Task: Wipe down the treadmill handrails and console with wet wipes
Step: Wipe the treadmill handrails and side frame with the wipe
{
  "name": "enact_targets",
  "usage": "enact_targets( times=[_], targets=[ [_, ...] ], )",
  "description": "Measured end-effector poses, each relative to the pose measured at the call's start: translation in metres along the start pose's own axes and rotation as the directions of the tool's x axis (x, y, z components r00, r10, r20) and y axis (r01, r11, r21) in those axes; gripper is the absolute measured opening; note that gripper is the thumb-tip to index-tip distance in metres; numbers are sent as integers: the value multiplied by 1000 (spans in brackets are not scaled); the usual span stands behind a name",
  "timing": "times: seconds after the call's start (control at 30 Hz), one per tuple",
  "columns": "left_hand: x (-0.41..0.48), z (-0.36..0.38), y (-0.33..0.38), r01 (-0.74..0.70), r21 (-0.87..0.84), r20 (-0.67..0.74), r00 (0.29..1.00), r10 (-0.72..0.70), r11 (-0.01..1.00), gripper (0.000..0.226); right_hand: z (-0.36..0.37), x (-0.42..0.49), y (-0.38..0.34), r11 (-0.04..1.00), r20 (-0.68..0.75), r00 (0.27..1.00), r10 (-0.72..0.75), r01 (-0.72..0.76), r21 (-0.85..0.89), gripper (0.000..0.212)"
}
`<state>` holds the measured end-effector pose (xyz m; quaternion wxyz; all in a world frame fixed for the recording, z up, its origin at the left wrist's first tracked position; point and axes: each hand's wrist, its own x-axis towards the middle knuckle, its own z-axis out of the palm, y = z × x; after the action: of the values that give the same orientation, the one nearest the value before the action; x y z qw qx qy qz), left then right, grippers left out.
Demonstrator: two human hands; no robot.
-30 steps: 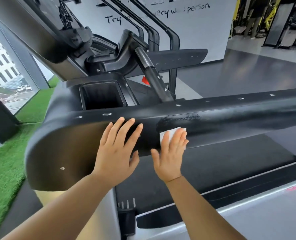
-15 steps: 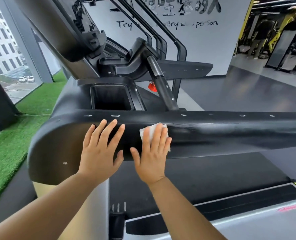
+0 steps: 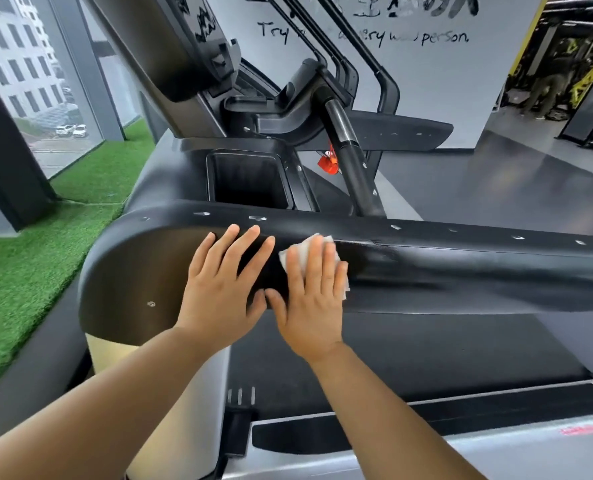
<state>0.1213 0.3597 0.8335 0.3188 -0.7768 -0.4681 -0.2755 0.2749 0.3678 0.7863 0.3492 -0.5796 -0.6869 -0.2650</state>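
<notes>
Both hands flat, fingers spread: left hand (image 3: pixel 224 289) rests bare on the black handrail (image 3: pixel 461 268), right hand (image 3: pixel 310 292) just beside it presses a white wet wipe (image 3: pixel 303 245) onto it. Handrail's long axis runs left-right across view.

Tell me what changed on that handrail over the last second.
The right hand slid the wet wipe leftward along the handrail, until its thumb nearly meets the left hand. Nothing was picked up or released. The left hand stayed flat on the rail's rounded end, and the right hand kept pressing the wipe down.
</notes>
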Motion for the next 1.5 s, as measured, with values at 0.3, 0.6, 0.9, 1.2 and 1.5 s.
enact_targets(
  times=[0.3,0.6,0.9,1.2,1.5],
  targets=[
    [2,-15,-5,-28,3,99,995,28,1000,63,-10,-13,70,967,-119,960,254,-250,54,57],
    [-22,-12,-30,43,56,84,995,-47,998,60,5,-1,-26,997,16,998,52,-53,56,59],
    [-24,-9,-34,21,24,80,997,-23,999,62,3,-14,42,938,-148,929,339,-322,129,57],
    [-23,-5,-40,-17,2,31,999,17,1000,57,28,2,-62,986,-105,986,131,-118,118,57],
    [-24,-7,-41,-34,15,96,995,33,999,62,17,1,-1,771,-218,754,619,-533,348,59]
  ],
)
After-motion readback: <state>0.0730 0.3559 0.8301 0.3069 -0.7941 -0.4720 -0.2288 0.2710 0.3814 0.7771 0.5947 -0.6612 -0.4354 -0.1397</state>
